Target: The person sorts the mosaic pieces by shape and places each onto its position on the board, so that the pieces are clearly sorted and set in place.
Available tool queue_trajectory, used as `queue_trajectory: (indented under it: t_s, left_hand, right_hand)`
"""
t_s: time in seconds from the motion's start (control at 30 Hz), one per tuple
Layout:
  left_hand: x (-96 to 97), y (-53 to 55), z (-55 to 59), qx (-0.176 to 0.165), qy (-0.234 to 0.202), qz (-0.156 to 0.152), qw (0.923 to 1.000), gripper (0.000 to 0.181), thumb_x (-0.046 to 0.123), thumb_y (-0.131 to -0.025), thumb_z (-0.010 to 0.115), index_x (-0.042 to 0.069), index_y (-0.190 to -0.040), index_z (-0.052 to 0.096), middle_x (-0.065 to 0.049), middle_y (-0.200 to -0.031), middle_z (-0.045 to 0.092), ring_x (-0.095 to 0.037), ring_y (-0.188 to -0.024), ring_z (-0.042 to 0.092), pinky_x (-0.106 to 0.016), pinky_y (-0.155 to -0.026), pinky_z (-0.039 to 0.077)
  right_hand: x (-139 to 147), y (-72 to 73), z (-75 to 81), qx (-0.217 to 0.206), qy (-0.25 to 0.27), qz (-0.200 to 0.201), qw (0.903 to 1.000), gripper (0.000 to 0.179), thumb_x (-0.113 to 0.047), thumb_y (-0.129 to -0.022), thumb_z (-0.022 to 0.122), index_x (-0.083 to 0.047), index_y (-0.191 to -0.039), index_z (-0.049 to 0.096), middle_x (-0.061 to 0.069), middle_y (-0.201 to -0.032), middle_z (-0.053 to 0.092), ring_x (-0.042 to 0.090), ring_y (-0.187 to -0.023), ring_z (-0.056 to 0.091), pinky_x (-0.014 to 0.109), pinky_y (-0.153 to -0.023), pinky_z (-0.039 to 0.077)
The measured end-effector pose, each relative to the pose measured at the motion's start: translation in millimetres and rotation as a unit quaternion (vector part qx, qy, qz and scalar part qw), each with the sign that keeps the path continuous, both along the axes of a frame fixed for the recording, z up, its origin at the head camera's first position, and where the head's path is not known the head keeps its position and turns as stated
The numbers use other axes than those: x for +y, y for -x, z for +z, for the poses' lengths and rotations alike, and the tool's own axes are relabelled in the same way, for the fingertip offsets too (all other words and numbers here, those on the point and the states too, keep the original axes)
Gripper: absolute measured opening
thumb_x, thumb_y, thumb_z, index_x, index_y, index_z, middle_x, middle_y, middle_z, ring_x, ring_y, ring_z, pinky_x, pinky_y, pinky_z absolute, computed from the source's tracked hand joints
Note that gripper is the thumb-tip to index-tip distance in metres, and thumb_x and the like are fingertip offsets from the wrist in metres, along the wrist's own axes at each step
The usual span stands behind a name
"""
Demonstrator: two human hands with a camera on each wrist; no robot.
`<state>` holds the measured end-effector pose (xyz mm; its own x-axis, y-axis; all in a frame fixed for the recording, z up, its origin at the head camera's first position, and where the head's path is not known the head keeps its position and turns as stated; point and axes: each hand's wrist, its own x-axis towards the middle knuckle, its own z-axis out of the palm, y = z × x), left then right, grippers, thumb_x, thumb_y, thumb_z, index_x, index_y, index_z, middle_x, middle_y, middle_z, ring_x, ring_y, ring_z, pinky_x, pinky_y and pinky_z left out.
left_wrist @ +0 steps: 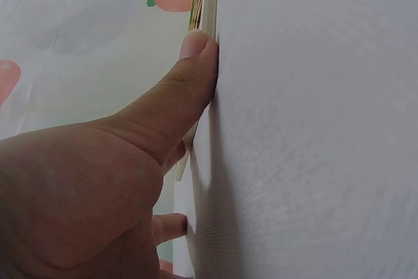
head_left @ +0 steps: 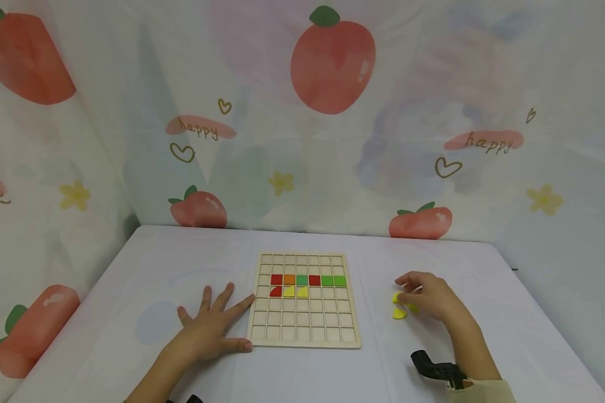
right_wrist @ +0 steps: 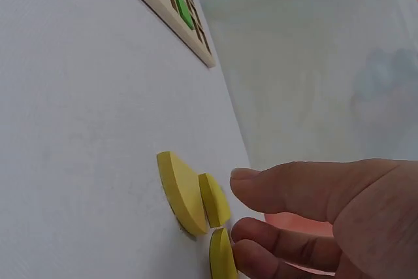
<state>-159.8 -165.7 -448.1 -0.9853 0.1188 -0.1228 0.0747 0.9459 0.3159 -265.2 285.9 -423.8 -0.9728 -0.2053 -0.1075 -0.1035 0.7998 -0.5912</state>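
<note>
A wooden grid board (head_left: 310,331) lies on the table. One row holds red, orange, teal and green square tiles; below it sit a red rounded tile (head_left: 276,291) and two yellow ones. My left hand (head_left: 204,334) is spread flat at the board's left side, its thumb (left_wrist: 196,53) and index fingertip against the edge. Off to the right, my right hand (head_left: 431,295) reaches over loose yellow rounded pieces (head_left: 399,313). In the right wrist view its thumb and fingers stand apart, with nothing between them; fingertips are right at one yellow piece (right_wrist: 223,256), beside two others (right_wrist: 179,194).
A white cloth covers the table (head_left: 206,386). Behind it hangs a printed curtain (head_left: 302,145) with fruit and hearts. A black wrist mount (head_left: 436,368) sits at the right wrist, close above the table.
</note>
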Motion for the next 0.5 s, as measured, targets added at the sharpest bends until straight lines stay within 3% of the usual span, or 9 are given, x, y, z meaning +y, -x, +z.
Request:
queue_trajectory:
  t_s: [0.17, 0.5]
  left_hand:
    - [0.3, 0.8, -0.9, 0.004, 0.000, -0.001, 1.0000, 0.097, 0.076, -0.065, 0.072, 0.044, -0.151, 0.040, -0.013, -0.166, 0.020, -0.057, -0.147, 0.000, -0.092, -0.089, 0.000]
    - [0.3, 1.3, -3.3, 0.000, 0.004, 0.005, 1.0000, 0.098, 0.077, -0.063, 0.072, 0.045, -0.150, 0.040, -0.013, -0.166, 0.020, -0.057, -0.147, 0.000, -0.092, -0.089, -0.001]
  right_hand:
    - [-3.0, 1.0, -3.7, -0.004, -0.008, -0.014, 0.9999, 0.037, -0.021, -0.083, 0.078, -0.009, -0.118, 0.069, 0.008, -0.106, 0.064, 0.025, -0.096, 0.060, 0.035, -0.072, 0.049]
    - [-10.2, 2.1, -10.3, 0.026, -0.045, -0.018, 0.9985, 0.030, -0.015, -0.081, 0.078, -0.008, -0.109, 0.072, 0.007, -0.099, 0.065, 0.023, -0.088, 0.058, 0.037, -0.073, 0.049]
